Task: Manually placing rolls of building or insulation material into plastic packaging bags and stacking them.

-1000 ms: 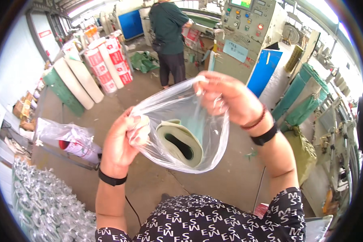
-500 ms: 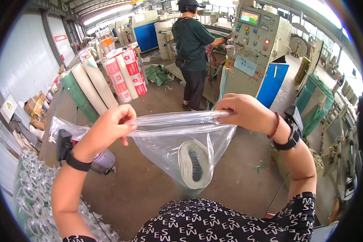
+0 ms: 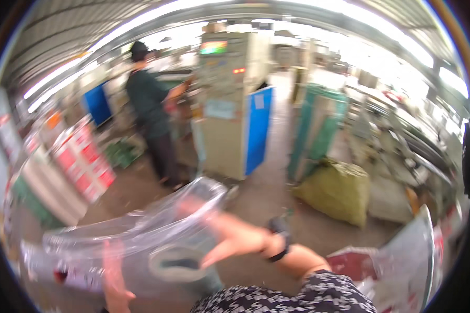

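Observation:
A clear plastic bag [image 3: 141,229] spreads across the lower left, blurred by motion. The pale, thick-walled end of a roll [image 3: 164,268] shows through or beside the film, its hollow dark. My right hand [image 3: 230,235] is at the bag's upper right, thumb spread from the outstretched fingers; the fingertips blur into the film. Lower left, my left hand [image 3: 116,274] is seen partly through the plastic, fingers pointing up and thumb apart. Both hands touch the film, and neither visibly pinches it.
A person [image 3: 150,112] in dark green stands at a grey control cabinet [image 3: 222,135] with a blue panel. Red-and-white wrapped rolls [image 3: 83,161] lean at left. To the right are a yellow-green sack [image 3: 334,193], a green roll [image 3: 318,130] and machinery. Grey sheeting [image 3: 404,261] stands near my right elbow.
My view has swung right. Both hands have dropped and shifted left in the picture with the bag; their pinching grip on its edge has become spread fingers.

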Motion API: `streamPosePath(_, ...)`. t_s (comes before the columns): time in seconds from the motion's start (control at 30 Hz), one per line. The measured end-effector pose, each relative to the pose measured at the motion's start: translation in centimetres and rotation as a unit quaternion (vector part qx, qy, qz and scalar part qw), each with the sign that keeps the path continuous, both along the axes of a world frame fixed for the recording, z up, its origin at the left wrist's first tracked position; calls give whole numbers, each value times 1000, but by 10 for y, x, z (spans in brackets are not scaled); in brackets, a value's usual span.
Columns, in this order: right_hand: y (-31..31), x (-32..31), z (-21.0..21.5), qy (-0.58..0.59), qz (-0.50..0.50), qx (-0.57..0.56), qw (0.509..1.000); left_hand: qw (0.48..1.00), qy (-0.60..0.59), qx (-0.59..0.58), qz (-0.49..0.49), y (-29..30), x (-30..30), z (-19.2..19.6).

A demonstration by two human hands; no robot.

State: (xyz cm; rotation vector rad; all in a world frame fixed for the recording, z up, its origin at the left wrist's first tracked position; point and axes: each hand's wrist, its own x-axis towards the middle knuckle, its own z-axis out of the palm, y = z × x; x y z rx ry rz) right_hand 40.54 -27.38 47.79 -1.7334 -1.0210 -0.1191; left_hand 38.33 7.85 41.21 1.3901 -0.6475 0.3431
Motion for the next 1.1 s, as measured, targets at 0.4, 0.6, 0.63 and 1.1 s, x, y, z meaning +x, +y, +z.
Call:
streamPosePath(0.4,92,-11,61,-200,-91,180,959,996,15,-78,-41,-55,18,66)
streamPosePath(0.6,86,14,91,-395,-266,-34,878,937,256,-177,-157,-98,13,78)
streamPosePath(0.63,81,21,91,-357,-233,-70,902,945,252,-155,-137,-108,14,92)
streamPosePath(1.1,118,11,-26,370,139,105,913,977,-63,178,-100,-93,29,141)
